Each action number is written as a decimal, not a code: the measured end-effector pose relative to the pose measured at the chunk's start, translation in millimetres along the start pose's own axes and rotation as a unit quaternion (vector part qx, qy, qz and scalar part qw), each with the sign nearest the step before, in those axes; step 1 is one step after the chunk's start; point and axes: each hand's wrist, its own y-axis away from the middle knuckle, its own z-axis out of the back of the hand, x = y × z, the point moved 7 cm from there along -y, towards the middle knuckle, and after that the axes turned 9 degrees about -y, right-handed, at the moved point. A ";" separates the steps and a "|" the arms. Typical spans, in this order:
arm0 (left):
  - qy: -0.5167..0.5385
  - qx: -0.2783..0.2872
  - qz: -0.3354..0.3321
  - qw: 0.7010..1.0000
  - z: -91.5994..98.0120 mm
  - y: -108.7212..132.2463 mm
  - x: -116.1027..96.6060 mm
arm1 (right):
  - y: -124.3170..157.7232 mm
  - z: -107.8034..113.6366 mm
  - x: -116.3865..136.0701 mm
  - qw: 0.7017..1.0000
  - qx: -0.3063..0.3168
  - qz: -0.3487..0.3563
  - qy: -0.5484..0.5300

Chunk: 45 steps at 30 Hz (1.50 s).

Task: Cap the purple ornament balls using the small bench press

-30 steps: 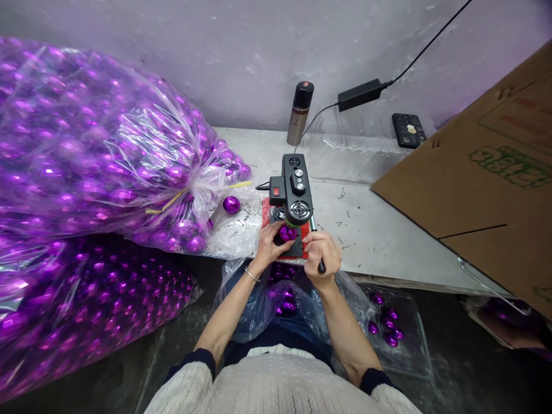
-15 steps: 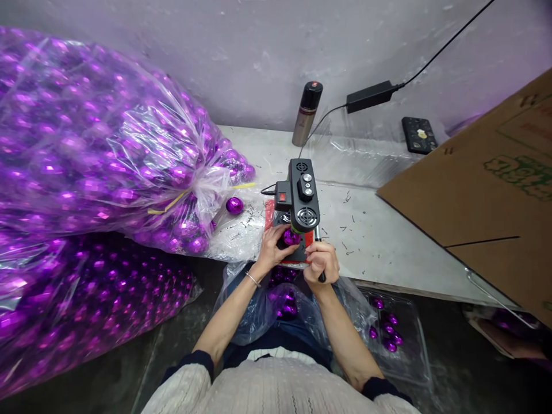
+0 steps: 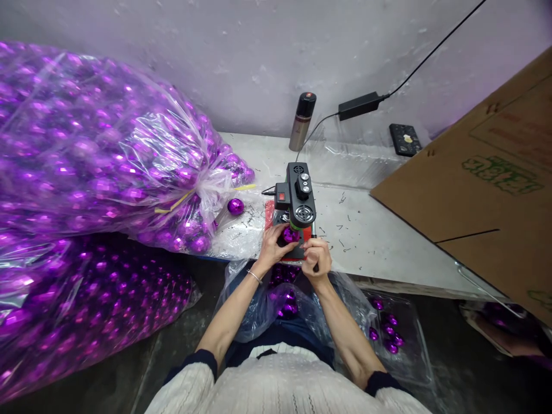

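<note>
My left hand (image 3: 271, 246) is closed on a shiny purple ball ornament (image 3: 290, 234), thumb and fingers on either side of it. The ball sits under the front end of a black bench machine (image 3: 301, 195) with round vents, silver knobs and a red switch. My right hand (image 3: 317, 257) is wrapped round the black-ended lever (image 3: 314, 231) at the machine's right side. Beneath lies a red and black base (image 3: 269, 214), partly hidden by my hands and the machine. Another purple ball (image 3: 235, 206) rests on the table left of the machine.
Big clear bags of purple balls (image 3: 99, 155) fill the left. A spray can (image 3: 302, 122), a black power adapter (image 3: 359, 106) and a phone (image 3: 405, 140) are at the back. A cardboard box (image 3: 483, 172) stands right. Below it, a clear tray (image 3: 420, 351) holds several balls.
The view has shifted slightly. My right hand and the lever have moved a little left, closer to the machine. My left hand still holds the ball in the same place.
</note>
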 end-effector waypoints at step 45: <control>0.478 0.049 0.369 0.795 40.6 17.7 19.5 | -51.3 6.6 27.5 0.998 0.041 -0.017 0.037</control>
